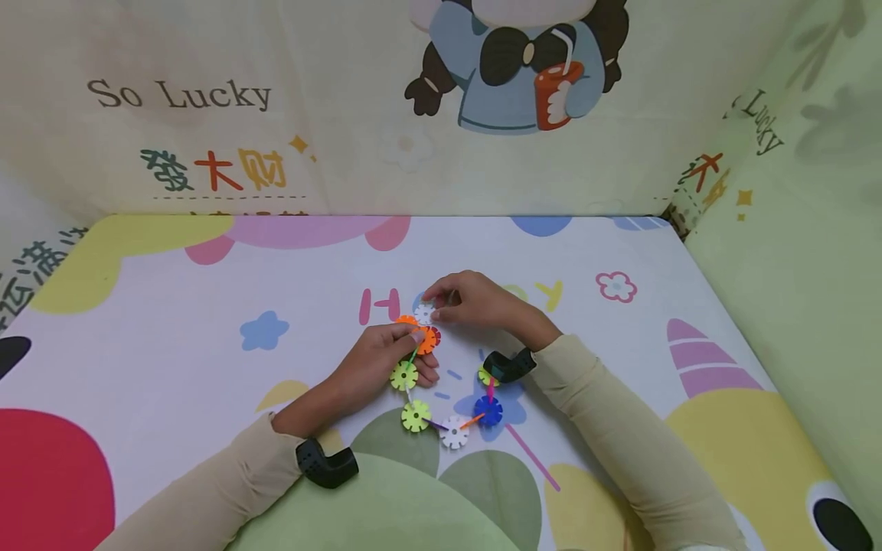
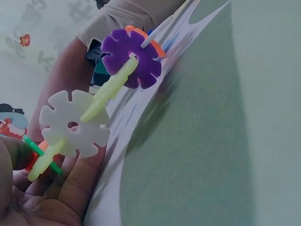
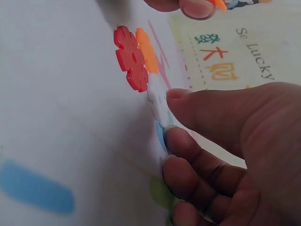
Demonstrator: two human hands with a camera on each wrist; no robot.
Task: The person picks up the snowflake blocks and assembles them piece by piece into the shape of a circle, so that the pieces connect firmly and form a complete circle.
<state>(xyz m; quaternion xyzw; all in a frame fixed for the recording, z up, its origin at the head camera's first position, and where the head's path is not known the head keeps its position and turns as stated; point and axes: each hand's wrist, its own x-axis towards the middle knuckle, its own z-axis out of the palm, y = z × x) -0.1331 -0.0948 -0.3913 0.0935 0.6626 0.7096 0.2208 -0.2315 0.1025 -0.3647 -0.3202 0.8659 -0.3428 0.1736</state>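
My left hand pinches an orange notched disc between thumb and fingers. From it runs a curved chain of interlocked discs: an edge-on green one, a lime disc, another lime disc, a white disc and a blue disc. In the left wrist view, a white disc and a purple disc belong to this chain. My right hand pinches the edge of a loose white disc at the table. Beside it lie a red disc and an orange disc.
The printed table cover carries shapes and letters. A patterned curtain hangs along the far edge, and another stands at the right. Black wrist cameras sit on both sleeves; the right one partly covers the chain's far lime disc.
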